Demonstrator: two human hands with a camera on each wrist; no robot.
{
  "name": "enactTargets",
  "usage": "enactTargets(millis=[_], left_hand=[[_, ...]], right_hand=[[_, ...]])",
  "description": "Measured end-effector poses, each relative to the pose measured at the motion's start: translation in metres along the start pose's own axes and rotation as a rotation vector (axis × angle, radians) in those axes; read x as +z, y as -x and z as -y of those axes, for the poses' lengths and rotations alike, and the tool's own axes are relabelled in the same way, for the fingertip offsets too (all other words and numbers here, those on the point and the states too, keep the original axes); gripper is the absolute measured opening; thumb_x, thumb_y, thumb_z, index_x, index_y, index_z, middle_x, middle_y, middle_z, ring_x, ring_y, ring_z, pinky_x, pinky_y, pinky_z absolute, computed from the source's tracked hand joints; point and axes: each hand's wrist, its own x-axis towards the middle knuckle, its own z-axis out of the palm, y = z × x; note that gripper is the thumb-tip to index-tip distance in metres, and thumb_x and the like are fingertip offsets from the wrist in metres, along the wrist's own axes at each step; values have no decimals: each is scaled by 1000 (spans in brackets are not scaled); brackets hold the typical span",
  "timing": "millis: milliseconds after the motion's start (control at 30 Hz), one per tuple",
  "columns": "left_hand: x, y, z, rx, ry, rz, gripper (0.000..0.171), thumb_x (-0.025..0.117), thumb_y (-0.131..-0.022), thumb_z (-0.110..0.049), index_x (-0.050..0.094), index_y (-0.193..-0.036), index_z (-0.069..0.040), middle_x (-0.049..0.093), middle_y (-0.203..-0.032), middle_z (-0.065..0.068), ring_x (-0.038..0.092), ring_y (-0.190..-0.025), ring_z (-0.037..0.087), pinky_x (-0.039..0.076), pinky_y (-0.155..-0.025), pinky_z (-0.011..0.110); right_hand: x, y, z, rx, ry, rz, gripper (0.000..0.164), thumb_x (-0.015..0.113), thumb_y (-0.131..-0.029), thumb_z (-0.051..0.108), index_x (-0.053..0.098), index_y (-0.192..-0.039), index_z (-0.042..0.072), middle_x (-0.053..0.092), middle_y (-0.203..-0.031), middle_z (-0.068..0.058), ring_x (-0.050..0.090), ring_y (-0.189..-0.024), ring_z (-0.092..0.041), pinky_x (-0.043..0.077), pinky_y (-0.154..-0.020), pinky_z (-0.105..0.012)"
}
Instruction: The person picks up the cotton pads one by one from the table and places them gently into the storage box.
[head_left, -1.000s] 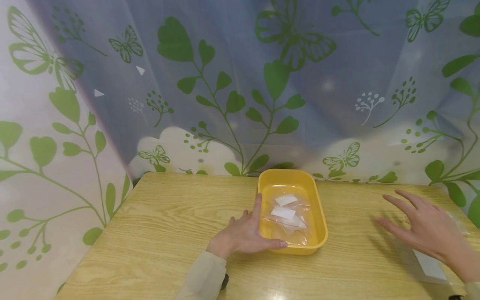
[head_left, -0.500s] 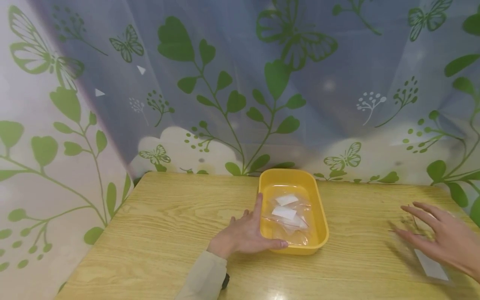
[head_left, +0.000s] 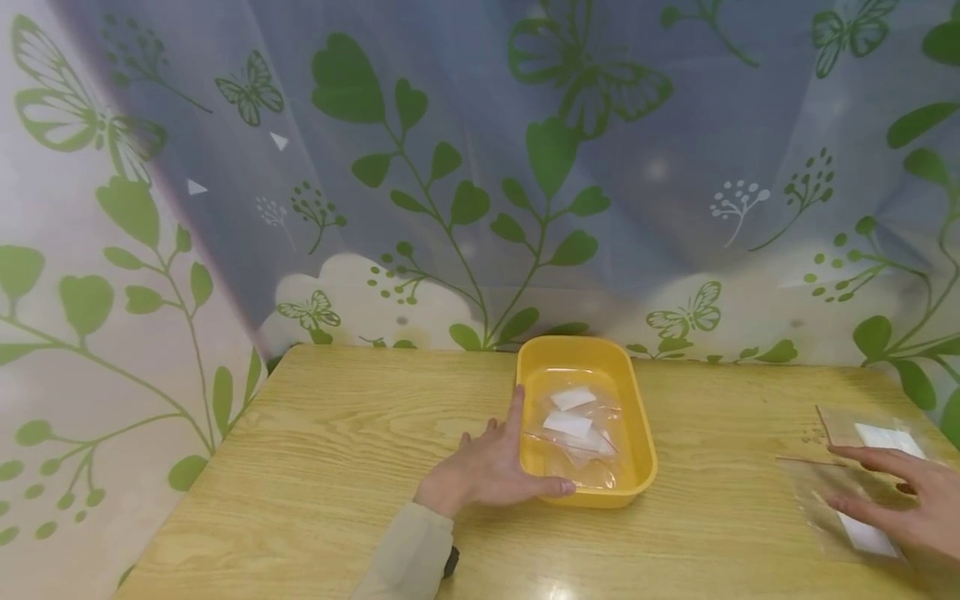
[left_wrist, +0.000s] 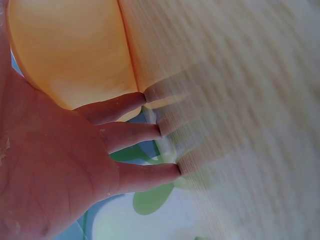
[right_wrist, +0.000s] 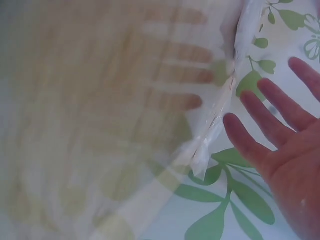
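My left hand (head_left: 487,475) rests against the near left corner of a yellow plastic tub (head_left: 643,450), thumb at the near rim and index finger along the left wall. In the left wrist view, three straight fingers (left_wrist: 135,136) reach down to the tabletop beside the tub. Clear zip bags with white slips (head_left: 567,424) lie inside the tub. At the far right, my right hand (head_left: 900,500) hovers low over two more clear bags, its fingers extended. The farther bag (head_left: 843,421) and the nearer bag (head_left: 813,487) each contain a white slip.
The wood-grain table (head_left: 360,433) backs onto a curtain (head_left: 450,167) printed with green leaves and butterflies. A small cluster of tan specks (head_left: 812,436) shows by the farther bag. The tub stands close to the table's back edge.
My right hand has moved right and toward me, uncovering the farther bag and its white slip. My left hand and the tub have stayed in place.
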Motion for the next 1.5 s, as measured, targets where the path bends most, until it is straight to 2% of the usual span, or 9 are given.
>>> enactTargets(millis=[67,133,200,267,367,500,1000,1300,1500], left_hand=[[0,0,0,2,-5,0,136,60,-73,-90,-24,-161,-28,33,-164,24,29,-155,41,17,-125,67],[0,0,0,2,-8,2,136,60,-74,-90,-24,-161,-28,33,-164,24,29,-155,41,17,-125,67],[0,0,0,2,-3,2,136,61,-74,-89,-24,-161,-28,34,-164,23,29,-155,41,17,-125,67],[0,0,0,2,3,2,136,61,-74,-89,-24,-161,-29,34,-164,22,28,-154,42,16,-125,67],[0,0,0,-1,9,1,136,61,-74,-89,-23,-161,-29,35,-164,22,28,-154,43,16,-125,67],[-1,0,0,-1,5,1,135,61,-74,-89,-23,-161,-29,34,-164,23,29,-154,44,17,-125,68],[-1,2,0,2,12,5,135,61,-73,-90,-23,-161,-31,34,-164,21,27,-155,41,16,-125,67],[-1,1,1,7,16,3,135,61,-73,-90,-21,-162,-31,33,-165,21,27,-155,42,18,-124,69],[-1,1,2,8,21,7,134,61,-73,-90,-21,-162,-31,34,-165,19,27,-155,41,18,-124,69]], right_hand=[[0,2,-5,22,-27,11,70,85,-84,38,60,-135,-4,56,-131,-41,65,-106,-11,57,-68,-53],[2,4,-10,27,-54,-3,66,88,-81,35,64,-129,-4,63,-124,-37,48,-96,21,55,-63,-32],[4,5,-15,42,-54,-11,65,89,-79,36,68,-126,-3,69,-119,-31,24,-93,33,45,-61,-17],[3,5,-16,50,-37,7,64,89,-78,38,69,-124,-1,70,-120,-30,39,-96,25,45,-64,-18],[4,5,-19,39,-1,17,59,92,-74,42,74,-119,8,74,-117,7,42,-97,21,42,-66,-16],[6,5,-21,-43,19,-2,44,95,-67,39,79,-105,22,44,-106,47,29,-94,31,31,-65,-7],[10,1,-14,-209,57,-118,26,97,-61,21,78,-75,32,52,-94,45,43,-85,27,43,-57,-15],[11,-1,-7,-192,71,-96,17,90,-72,12,78,-75,23,54,-88,41,46,-78,23,40,-53,-18],[12,-1,-4,-300,22,-181,29,93,-64,8,74,-74,28,57,-88,40,49,-79,23,40,-55,-7]])
